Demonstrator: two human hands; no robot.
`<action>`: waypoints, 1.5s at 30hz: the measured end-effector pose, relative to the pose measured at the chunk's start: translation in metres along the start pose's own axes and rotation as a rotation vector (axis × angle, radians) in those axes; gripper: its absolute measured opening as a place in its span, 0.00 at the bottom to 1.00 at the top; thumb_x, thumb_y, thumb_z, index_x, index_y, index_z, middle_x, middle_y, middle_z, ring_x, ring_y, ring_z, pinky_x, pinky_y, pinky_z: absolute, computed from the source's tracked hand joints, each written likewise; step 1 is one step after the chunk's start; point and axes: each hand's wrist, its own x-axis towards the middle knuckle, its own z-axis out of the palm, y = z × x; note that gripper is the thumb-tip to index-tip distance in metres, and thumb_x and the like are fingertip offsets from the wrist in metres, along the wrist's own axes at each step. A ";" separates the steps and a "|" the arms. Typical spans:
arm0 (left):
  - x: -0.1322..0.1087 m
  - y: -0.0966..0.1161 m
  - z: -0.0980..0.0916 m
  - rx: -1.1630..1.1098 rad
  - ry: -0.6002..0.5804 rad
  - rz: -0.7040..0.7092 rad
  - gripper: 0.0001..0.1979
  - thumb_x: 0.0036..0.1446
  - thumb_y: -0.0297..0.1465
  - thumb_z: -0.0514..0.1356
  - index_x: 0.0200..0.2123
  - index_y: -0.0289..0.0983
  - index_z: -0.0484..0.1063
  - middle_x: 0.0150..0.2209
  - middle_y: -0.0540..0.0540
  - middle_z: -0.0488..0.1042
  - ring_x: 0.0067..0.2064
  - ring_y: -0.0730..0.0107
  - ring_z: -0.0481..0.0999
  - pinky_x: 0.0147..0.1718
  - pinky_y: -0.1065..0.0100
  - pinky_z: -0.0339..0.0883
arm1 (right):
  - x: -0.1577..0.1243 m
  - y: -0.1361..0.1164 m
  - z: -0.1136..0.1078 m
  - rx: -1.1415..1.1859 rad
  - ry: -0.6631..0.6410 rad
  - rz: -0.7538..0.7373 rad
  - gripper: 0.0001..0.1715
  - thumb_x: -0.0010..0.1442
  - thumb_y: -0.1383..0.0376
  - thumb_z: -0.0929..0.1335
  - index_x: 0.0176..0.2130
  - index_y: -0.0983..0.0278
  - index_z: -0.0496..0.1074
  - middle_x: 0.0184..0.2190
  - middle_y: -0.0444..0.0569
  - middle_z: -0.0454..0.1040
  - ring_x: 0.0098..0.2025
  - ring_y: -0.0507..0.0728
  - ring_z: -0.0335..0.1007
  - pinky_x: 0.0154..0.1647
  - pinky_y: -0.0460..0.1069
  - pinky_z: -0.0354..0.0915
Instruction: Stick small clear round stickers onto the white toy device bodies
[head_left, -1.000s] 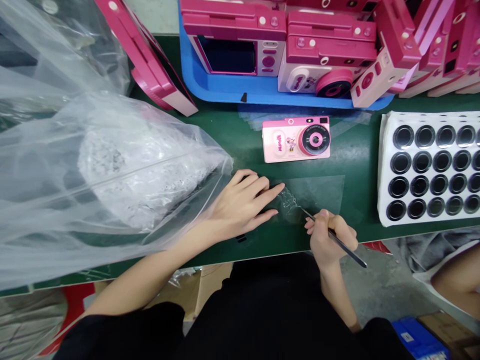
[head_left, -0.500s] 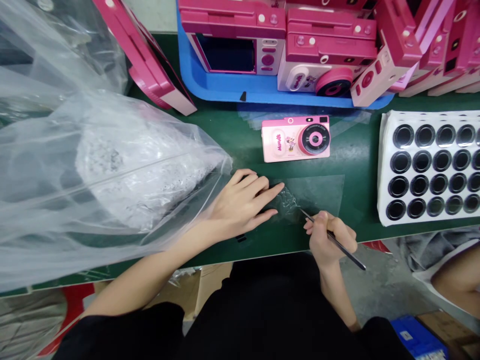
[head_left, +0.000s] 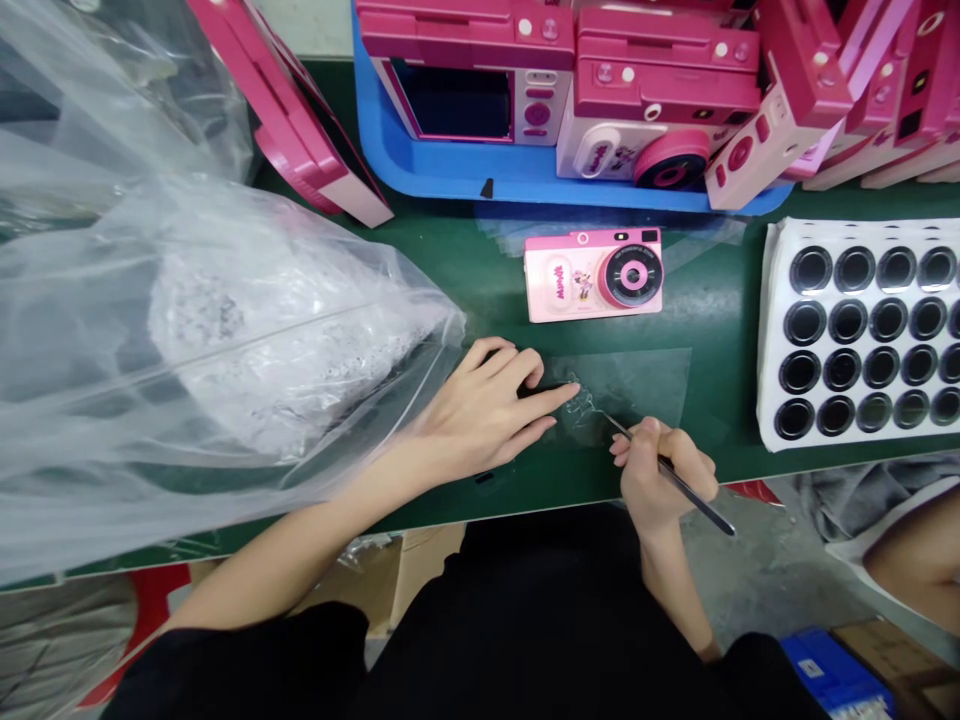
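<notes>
My right hand (head_left: 667, 470) is closed around slim dark metal tweezers (head_left: 699, 498), their pointed tip angled to the upper left. That tip meets a small cluster of clear, thin pieces (head_left: 579, 402) on a transparent film sheet (head_left: 652, 385). My left hand (head_left: 495, 410) lies palm down with fingers apart, its index fingertip at the edge of the cluster. Just beyond the film, a small pink camera (head_left: 551, 283) with a black lens ring lies face up. What exactly the clear pieces are is too small to tell.
A blue tray (head_left: 450, 172) of larger pink cameras stands at the back of the green table (head_left: 712, 345). To the left bulges a clear plastic bag (head_left: 300, 320); sheets of round black stickers (head_left: 780, 340) lie right. Another person's bare limb (head_left: 915, 560) shows at lower right.
My left index finger has slid slightly right onto the clear pieces. My right hand and the tweezers have shifted only a little.
</notes>
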 end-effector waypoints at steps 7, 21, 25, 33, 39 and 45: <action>0.000 0.000 0.001 -0.017 0.009 0.002 0.14 0.64 0.30 0.57 0.52 0.36 0.75 0.34 0.45 0.66 0.34 0.66 0.65 0.43 0.57 0.65 | 0.001 0.000 -0.001 0.029 -0.040 -0.023 0.21 0.61 0.76 0.66 0.20 0.62 0.60 0.14 0.36 0.69 0.16 0.48 0.69 0.19 0.43 0.64; 0.000 -0.001 0.001 -0.002 0.016 0.007 0.14 0.65 0.30 0.56 0.51 0.36 0.75 0.34 0.46 0.65 0.35 0.66 0.65 0.43 0.57 0.65 | 0.000 0.001 0.001 0.004 0.010 -0.015 0.21 0.61 0.75 0.66 0.20 0.62 0.61 0.14 0.36 0.68 0.16 0.48 0.68 0.18 0.43 0.64; 0.000 0.000 0.001 -0.001 0.016 0.009 0.14 0.65 0.30 0.56 0.51 0.35 0.75 0.33 0.46 0.65 0.35 0.66 0.65 0.43 0.57 0.65 | 0.001 0.000 0.001 0.002 -0.010 -0.027 0.21 0.61 0.74 0.66 0.20 0.62 0.61 0.13 0.36 0.68 0.16 0.48 0.68 0.18 0.43 0.65; 0.000 -0.001 0.000 0.004 0.008 0.013 0.14 0.65 0.30 0.56 0.51 0.35 0.75 0.33 0.46 0.66 0.35 0.67 0.66 0.44 0.57 0.65 | 0.000 0.001 0.001 0.013 0.020 -0.010 0.21 0.61 0.75 0.66 0.20 0.62 0.62 0.13 0.36 0.68 0.15 0.48 0.68 0.18 0.43 0.64; 0.000 0.000 -0.001 0.002 0.003 0.008 0.14 0.66 0.30 0.55 0.52 0.36 0.74 0.33 0.47 0.66 0.35 0.67 0.66 0.44 0.57 0.65 | 0.000 0.000 0.000 -0.032 -0.021 -0.007 0.20 0.62 0.73 0.65 0.20 0.62 0.63 0.13 0.37 0.68 0.16 0.49 0.69 0.18 0.44 0.65; -0.001 0.000 0.000 0.014 0.001 0.009 0.14 0.66 0.30 0.55 0.51 0.36 0.74 0.33 0.47 0.66 0.35 0.67 0.66 0.44 0.58 0.64 | -0.001 0.001 0.000 -0.021 0.017 -0.005 0.21 0.62 0.73 0.66 0.20 0.62 0.62 0.13 0.36 0.68 0.15 0.49 0.69 0.18 0.44 0.65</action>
